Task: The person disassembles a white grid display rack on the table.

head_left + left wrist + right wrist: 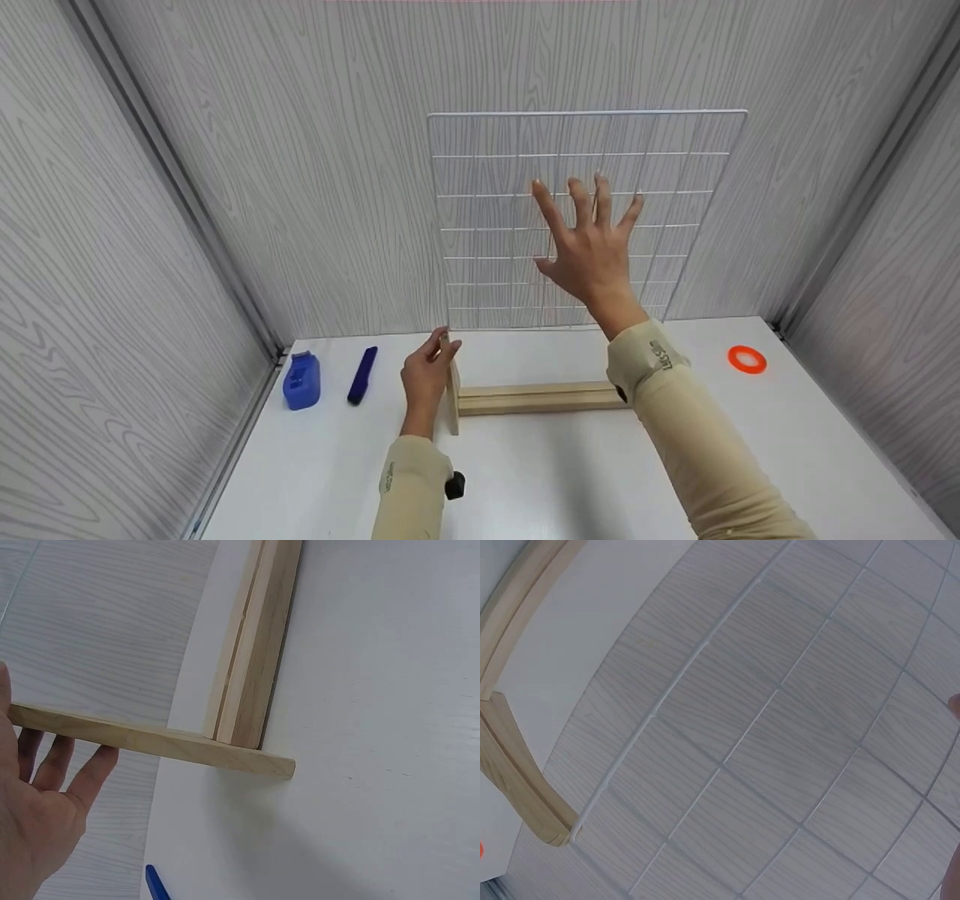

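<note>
A white wire grid panel (577,154) stands upright near the back wall. Over its middle my right hand (594,259) spreads its fingers wide; whether they touch the wires is unclear. Only bits of that hand show at the edge of the right wrist view. My left hand (429,371) holds the end of a flat wooden side board (150,739) between thumb and fingers, close to the grid's lower left corner. A grooved wooden bar (540,399) joins this board to a matching wooden side piece (525,776), which my right arm covers in the head view.
On the white table (510,472), a blue tape dispenser (302,381) and a dark blue stick-like item (362,375) lie to the left. An orange ring (747,359) lies at the right. Wood-grain walls (300,150) enclose the back and sides.
</note>
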### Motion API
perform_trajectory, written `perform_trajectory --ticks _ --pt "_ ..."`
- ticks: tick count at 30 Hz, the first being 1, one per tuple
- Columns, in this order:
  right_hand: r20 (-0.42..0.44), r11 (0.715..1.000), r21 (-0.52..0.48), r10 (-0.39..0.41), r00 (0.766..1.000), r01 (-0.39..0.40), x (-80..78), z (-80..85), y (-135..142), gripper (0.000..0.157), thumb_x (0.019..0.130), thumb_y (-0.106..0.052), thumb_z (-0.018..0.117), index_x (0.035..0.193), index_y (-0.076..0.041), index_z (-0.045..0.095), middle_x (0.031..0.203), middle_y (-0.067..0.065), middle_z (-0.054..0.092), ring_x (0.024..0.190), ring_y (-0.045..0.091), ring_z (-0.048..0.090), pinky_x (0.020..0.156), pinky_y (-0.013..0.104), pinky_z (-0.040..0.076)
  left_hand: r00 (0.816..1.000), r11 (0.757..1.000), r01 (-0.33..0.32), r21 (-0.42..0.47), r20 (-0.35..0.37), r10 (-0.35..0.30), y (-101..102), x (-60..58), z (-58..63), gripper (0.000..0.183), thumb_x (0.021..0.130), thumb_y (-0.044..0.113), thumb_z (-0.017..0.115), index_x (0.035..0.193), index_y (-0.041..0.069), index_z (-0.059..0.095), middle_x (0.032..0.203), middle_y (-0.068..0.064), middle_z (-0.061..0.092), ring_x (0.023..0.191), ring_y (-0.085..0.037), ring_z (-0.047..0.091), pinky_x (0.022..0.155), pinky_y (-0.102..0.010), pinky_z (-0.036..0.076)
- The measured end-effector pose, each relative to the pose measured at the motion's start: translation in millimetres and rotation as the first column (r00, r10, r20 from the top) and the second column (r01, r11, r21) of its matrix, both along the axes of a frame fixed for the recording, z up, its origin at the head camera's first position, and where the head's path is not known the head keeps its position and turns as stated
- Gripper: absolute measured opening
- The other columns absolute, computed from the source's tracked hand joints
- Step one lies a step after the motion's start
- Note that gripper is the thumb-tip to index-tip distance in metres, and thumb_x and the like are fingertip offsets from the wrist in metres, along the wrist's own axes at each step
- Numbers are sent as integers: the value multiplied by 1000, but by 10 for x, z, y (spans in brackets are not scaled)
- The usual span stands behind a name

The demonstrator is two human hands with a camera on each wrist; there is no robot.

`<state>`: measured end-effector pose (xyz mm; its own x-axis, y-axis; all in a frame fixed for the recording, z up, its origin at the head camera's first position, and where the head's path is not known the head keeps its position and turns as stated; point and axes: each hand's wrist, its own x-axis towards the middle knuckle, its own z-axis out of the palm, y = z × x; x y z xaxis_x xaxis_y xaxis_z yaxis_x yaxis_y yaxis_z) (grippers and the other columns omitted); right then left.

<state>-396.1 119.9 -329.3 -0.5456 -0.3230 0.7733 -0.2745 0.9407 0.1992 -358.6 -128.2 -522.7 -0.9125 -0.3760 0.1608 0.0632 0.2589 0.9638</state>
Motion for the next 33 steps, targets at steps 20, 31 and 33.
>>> perform_trajectory --ticks 20,31,33 --pt "39 997 10 -74 997 73 55 36 247 127 70 -56 88 163 -40 3 155 18 34 149 49 25 103 88 20 999 999 -46 -19 -9 45 -2 101 -49 49 87 41 79 132 25 70 128 -8 72 119 -25 68 100 -42 56" --pt "45 996 -21 -82 996 83 54 -6 421 128 68 -53 91 163 -39 7 154 17 34 149 50 26 103 88 19 987 990 -135 -38 -90 131 21 187 -115 45 84 35 83 127 27 73 129 -6 71 122 -27 67 99 -45 56" --pt "53 996 -24 -85 995 87 62 -7 448 127 68 -54 90 163 -40 7 154 18 34 149 50 25 103 88 18 982 985 -162 -57 -109 155 37 209 -125 45 84 35 84 127 27 73 128 -5 71 121 -27 68 98 -45 57"
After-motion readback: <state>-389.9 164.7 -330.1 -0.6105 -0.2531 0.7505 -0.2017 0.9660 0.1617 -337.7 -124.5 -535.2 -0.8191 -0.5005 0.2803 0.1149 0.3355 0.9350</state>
